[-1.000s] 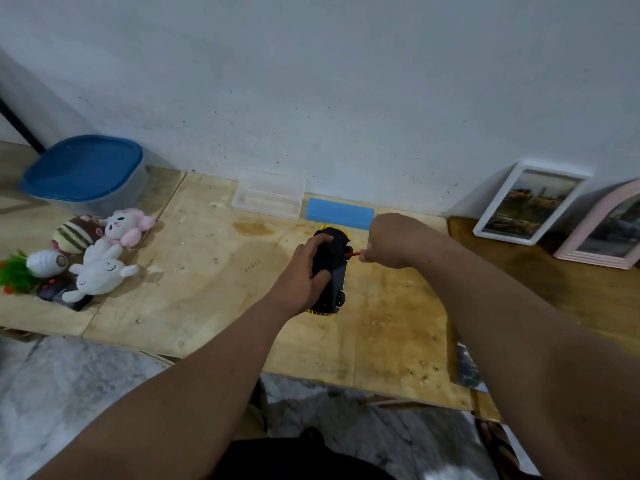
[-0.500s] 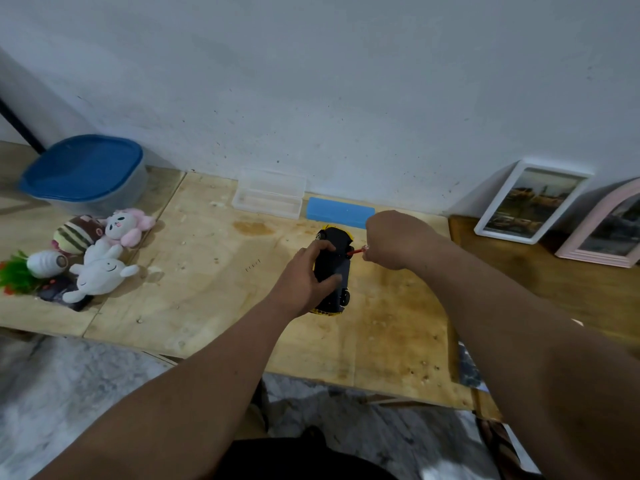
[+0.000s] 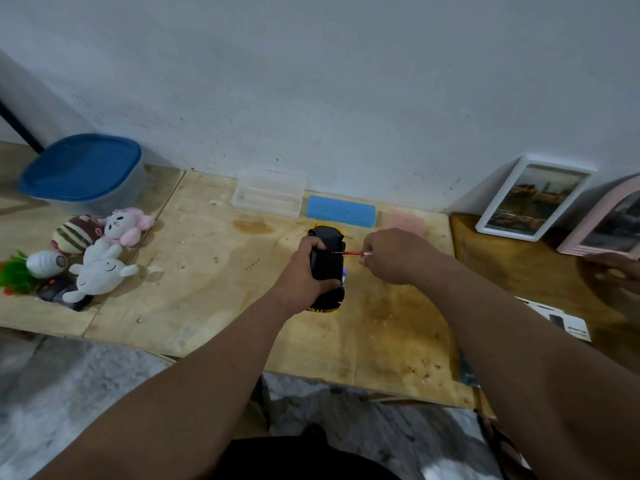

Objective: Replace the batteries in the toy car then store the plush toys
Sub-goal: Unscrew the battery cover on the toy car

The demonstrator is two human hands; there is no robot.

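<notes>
A yellow toy car [image 3: 327,261] lies upside down on the plywood table [image 3: 214,299], its black underside facing up. My left hand [image 3: 304,275] grips the car from the left side. My right hand [image 3: 391,254] pinches a small red-handled screwdriver [image 3: 351,253] whose tip touches the car's underside. Several plush toys lie at the far left: a pink one [image 3: 126,223], a white one [image 3: 98,271] and a striped brown one [image 3: 74,233].
A blue-lidded tub [image 3: 83,171] stands at the back left. A clear plastic case [image 3: 268,197], a blue case [image 3: 341,211] and a pink one [image 3: 403,221] line the wall. Two picture frames [image 3: 533,199] lean at the right, above a leaflet [image 3: 557,320].
My right hand has drawn a little to the right, so more of the red screwdriver shows. My left hand has kept its grip on the car.
</notes>
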